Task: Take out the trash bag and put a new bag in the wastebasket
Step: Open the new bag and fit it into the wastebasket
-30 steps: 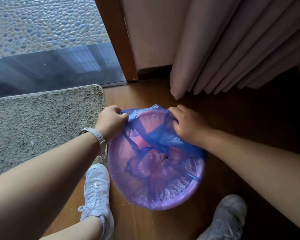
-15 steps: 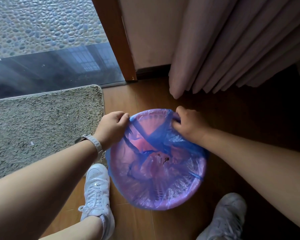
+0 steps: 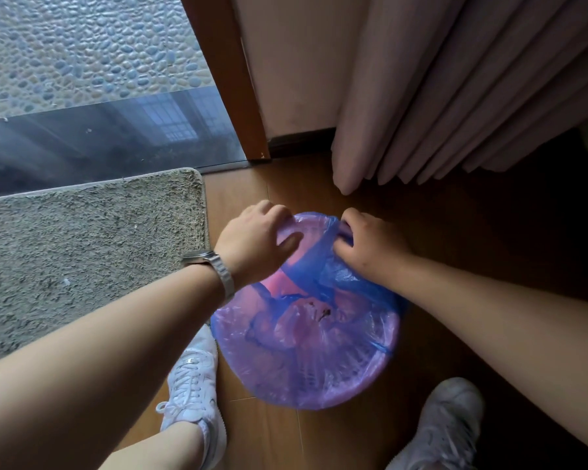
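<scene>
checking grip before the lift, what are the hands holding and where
Both hold the blue trash bag at the far rim of the wastebasket: left hand grips its edge over the rim, right hand pinches a gathered fold.

Home interior, wooden floor (image 3: 248,198), shaggy doormat (image 3: 92,239), pleated curtain (image 3: 455,96), glass door (image 3: 99,140)

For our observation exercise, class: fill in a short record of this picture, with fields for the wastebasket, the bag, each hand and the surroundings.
wastebasket: pink, round, on the wooden floor
trash bag: blue, not yet lifted out, edge over the rim, rubbish inside
left hand: grips the bag-covered far rim; watch on wrist
right hand: pinches the bag's edge at the far rim
surroundings: mat to the left, curtain behind, a white shoe either side
</scene>
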Demonstrator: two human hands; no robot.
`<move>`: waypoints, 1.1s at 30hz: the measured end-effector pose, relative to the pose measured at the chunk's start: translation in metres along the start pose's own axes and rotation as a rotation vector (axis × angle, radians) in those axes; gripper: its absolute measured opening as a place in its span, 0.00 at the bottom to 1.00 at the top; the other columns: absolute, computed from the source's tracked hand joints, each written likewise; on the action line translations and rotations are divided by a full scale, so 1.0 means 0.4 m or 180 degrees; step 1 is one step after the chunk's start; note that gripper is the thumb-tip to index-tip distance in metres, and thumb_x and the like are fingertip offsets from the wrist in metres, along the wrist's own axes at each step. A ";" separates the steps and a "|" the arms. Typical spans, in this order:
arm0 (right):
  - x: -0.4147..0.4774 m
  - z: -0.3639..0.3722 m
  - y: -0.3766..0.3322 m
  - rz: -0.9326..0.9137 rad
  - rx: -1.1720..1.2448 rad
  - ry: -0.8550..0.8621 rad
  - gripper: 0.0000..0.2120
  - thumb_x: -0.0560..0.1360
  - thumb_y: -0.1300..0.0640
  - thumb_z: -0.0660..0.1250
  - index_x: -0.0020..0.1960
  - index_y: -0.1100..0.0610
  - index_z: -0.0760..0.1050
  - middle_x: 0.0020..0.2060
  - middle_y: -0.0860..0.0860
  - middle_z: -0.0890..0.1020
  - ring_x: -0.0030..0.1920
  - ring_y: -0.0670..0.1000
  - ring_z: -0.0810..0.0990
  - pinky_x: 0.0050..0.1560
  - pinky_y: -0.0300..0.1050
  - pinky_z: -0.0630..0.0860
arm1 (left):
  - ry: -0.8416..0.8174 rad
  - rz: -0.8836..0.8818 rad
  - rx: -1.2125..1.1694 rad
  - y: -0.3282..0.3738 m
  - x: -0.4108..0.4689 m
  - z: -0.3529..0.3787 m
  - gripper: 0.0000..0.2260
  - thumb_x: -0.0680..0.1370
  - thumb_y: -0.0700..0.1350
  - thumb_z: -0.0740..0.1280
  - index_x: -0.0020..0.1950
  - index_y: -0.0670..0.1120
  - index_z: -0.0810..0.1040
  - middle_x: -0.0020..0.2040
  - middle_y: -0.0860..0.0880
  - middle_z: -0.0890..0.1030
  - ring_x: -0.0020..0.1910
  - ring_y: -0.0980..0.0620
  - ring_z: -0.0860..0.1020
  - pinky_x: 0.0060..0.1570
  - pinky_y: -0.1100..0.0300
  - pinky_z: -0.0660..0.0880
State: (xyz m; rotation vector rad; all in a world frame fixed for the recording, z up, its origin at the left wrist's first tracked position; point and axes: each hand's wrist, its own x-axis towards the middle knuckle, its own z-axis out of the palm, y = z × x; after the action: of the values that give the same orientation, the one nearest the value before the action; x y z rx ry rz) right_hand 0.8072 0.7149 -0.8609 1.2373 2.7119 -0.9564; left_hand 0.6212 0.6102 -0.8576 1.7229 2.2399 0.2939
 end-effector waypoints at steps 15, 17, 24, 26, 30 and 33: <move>0.008 -0.030 0.029 -0.0192 -0.0264 0.0164 0.12 0.71 0.50 0.67 0.48 0.57 0.71 0.44 0.55 0.75 0.43 0.59 0.75 0.39 0.48 0.71 | 0.0009 -0.0669 -0.0432 0.001 0.011 0.022 0.16 0.78 0.57 0.63 0.38 0.48 0.65 0.39 0.42 0.77 0.40 0.36 0.75 0.34 0.54 0.61; 0.005 -0.049 0.057 -0.0331 -0.0460 0.0437 0.19 0.68 0.48 0.64 0.52 0.60 0.73 0.46 0.60 0.76 0.46 0.64 0.76 0.44 0.54 0.75 | 0.0133 -0.1032 -0.0584 -0.013 0.010 0.013 0.15 0.79 0.55 0.62 0.39 0.47 0.66 0.41 0.38 0.79 0.42 0.35 0.76 0.35 0.53 0.63; -0.018 -0.083 0.113 0.0043 -0.0353 0.0650 0.21 0.68 0.56 0.72 0.57 0.63 0.73 0.51 0.62 0.75 0.50 0.63 0.75 0.50 0.52 0.73 | 0.0008 -0.1568 -0.0534 -0.032 -0.006 -0.011 0.08 0.76 0.50 0.62 0.49 0.47 0.71 0.48 0.40 0.79 0.44 0.39 0.75 0.40 0.53 0.68; -0.020 -0.080 0.115 0.0276 -0.0081 0.0636 0.21 0.70 0.58 0.71 0.60 0.63 0.71 0.54 0.63 0.76 0.52 0.63 0.76 0.49 0.49 0.71 | 0.0061 -0.1429 -0.0694 -0.026 0.003 -0.010 0.18 0.73 0.49 0.64 0.61 0.46 0.71 0.56 0.41 0.76 0.54 0.40 0.75 0.53 0.51 0.72; -0.024 -0.073 0.128 0.0631 0.0060 0.0326 0.18 0.74 0.57 0.67 0.61 0.59 0.68 0.49 0.61 0.80 0.47 0.62 0.79 0.41 0.46 0.70 | 0.0161 -0.0968 -0.0922 0.013 0.039 -0.003 0.30 0.71 0.50 0.65 0.72 0.47 0.65 0.66 0.43 0.71 0.65 0.42 0.69 0.65 0.50 0.67; -0.016 -0.075 0.130 0.0617 0.0143 0.0211 0.19 0.74 0.59 0.66 0.64 0.57 0.68 0.51 0.60 0.80 0.50 0.62 0.79 0.44 0.46 0.73 | 0.0194 -0.0554 -0.0386 0.041 0.056 0.006 0.31 0.69 0.53 0.63 0.71 0.48 0.66 0.68 0.44 0.70 0.66 0.41 0.68 0.64 0.48 0.67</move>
State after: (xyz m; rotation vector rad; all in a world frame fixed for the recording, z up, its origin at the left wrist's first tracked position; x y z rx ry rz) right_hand 0.8543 0.7526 -0.8619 1.5328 2.5694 -0.9742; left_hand 0.6314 0.6360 -0.8569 1.4662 2.3442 0.4377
